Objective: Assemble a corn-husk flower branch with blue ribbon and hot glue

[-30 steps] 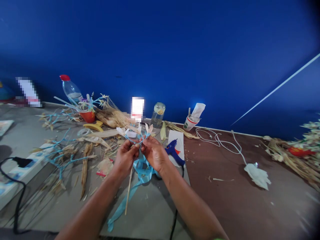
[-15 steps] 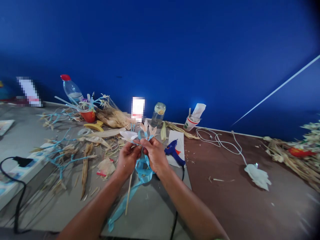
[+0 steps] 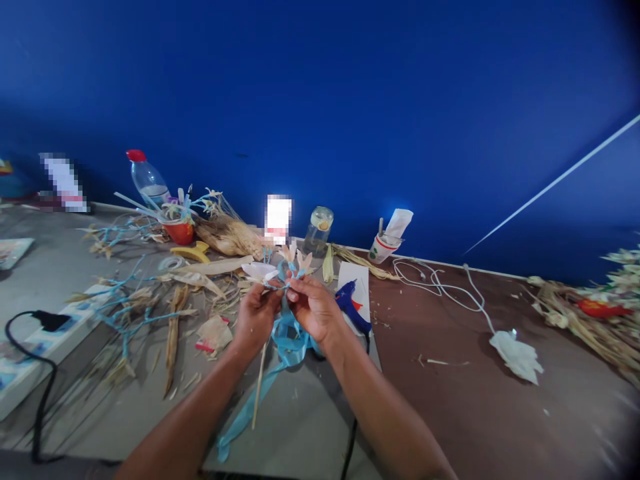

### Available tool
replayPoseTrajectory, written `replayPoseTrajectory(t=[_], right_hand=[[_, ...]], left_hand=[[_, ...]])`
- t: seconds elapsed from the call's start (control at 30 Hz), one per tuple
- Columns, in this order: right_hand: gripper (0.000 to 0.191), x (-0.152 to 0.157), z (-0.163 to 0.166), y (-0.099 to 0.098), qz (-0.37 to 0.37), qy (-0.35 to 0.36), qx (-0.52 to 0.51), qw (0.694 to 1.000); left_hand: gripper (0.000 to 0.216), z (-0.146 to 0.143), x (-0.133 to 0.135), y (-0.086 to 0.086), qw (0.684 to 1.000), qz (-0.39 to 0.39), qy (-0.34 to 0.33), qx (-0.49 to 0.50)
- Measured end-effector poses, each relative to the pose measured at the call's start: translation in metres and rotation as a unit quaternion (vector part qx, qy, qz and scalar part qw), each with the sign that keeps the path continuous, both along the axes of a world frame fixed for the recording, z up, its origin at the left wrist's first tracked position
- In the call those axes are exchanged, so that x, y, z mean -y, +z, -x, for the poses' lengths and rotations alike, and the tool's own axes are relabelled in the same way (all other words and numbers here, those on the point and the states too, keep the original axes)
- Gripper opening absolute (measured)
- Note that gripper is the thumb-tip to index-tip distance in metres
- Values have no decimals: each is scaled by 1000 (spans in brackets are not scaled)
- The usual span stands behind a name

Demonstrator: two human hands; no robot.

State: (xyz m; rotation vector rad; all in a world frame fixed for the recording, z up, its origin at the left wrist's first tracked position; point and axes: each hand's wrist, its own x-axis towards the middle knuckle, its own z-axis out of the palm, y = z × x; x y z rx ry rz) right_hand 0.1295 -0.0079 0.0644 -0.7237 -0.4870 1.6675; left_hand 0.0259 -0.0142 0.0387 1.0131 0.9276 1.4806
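My left hand (image 3: 255,317) and my right hand (image 3: 315,308) meet in front of me, both pinched on a small husk flower sprig (image 3: 280,267) with pale petals and light blue wrapped stems. A thin wooden stick (image 3: 259,390) hangs down from my left hand. Light blue ribbon (image 3: 280,350) loops below my hands and trails toward the table's near edge. A blue glue gun (image 3: 353,307) lies just right of my right hand, on white paper.
Dried husks and blue-wrapped twigs (image 3: 130,307) litter the grey table on the left. An orange cup (image 3: 177,230), a plastic bottle (image 3: 145,177), a glass jar (image 3: 317,230) and a paper cup (image 3: 383,247) stand along the blue wall. A white cable (image 3: 450,287) crosses the brown tabletop.
My hands have lifted the sprig a little and turned it; the petals now stand higher above my fingers. The view has shifted slightly.
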Motion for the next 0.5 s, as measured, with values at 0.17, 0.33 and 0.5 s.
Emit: replayPoseTrajectory(t=[0.17,0.33,0.5], right_hand=[[49,3,2,-2,-28,-112,106,988],[51,12,4,-3,-152,-169,281,932],[22,14,0,-2,-204,-145,385,889]], left_hand=[[21,2,-1,-9,1000,-1,3,-24],[21,2,-1,-9,1000,-3,-8,-19],[21,3,-2,-9,1000,9,-11,-22]])
